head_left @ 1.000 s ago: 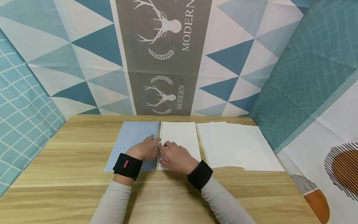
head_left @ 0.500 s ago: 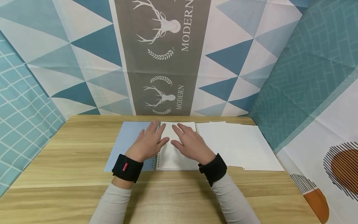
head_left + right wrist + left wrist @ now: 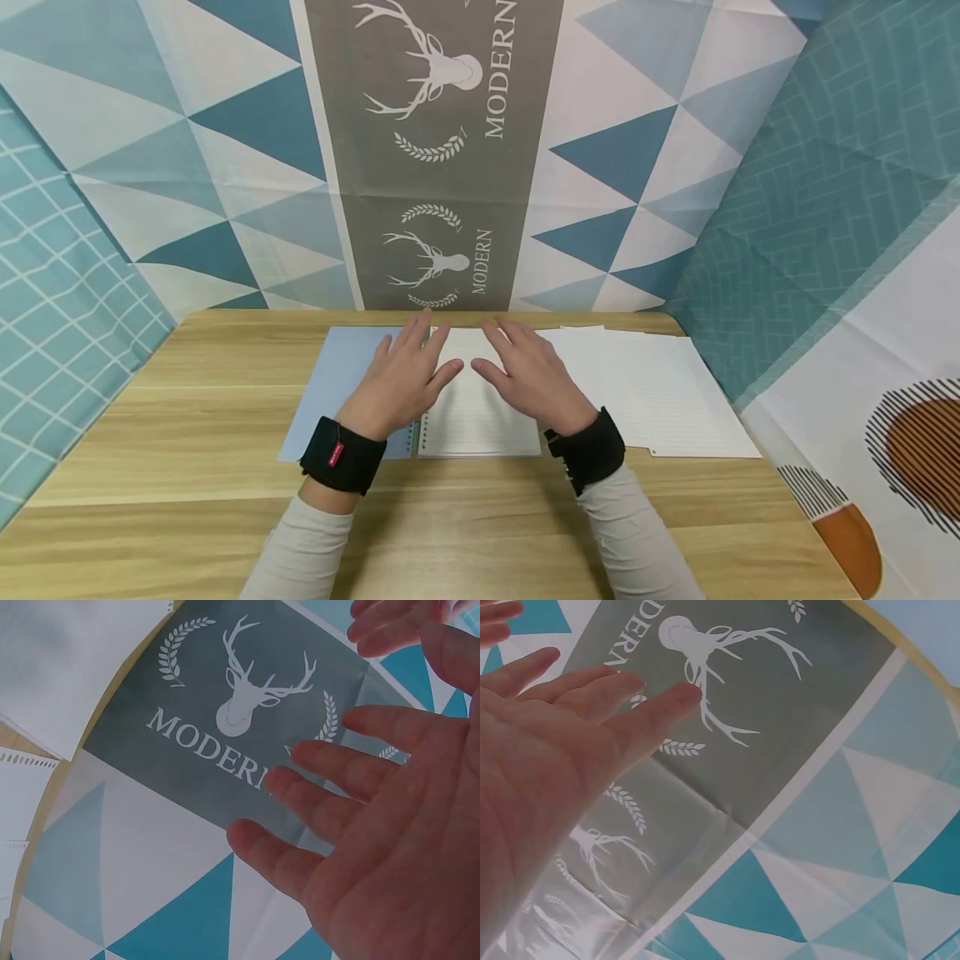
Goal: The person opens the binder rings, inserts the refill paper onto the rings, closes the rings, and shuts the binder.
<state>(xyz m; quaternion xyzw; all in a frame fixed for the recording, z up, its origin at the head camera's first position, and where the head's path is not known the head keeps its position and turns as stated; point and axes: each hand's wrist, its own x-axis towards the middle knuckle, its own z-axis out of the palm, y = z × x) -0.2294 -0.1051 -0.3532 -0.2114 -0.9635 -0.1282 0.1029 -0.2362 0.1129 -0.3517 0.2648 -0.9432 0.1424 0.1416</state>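
Observation:
A loose-leaf notebook lies open on the table, its light blue cover (image 3: pixel 330 367) on the left and a stack of white lined pages (image 3: pixel 483 429) on the right. Punched holes run along the middle edges of both. My left hand (image 3: pixel 397 379) hovers over the inner part of the cover and the page edge, fingers straight and spread, holding nothing. Above the right side of the pages is my right hand (image 3: pixel 536 379), likewise spread and without anything in it. Both wrist views show bare palms, the left hand (image 3: pixel 547 757) and the right hand (image 3: pixel 397 817).
Several loose lined sheets (image 3: pixel 667 392) overlap in a fan to the right of the notebook. The wooden table (image 3: pixel 450 525) ends at a patterned cloth backdrop (image 3: pixel 442 192), with more cloth on both sides.
A second ago both hands were working with bent fingers at the middle holes. They have lifted away with fingers spread, and the right hand has moved to the right.

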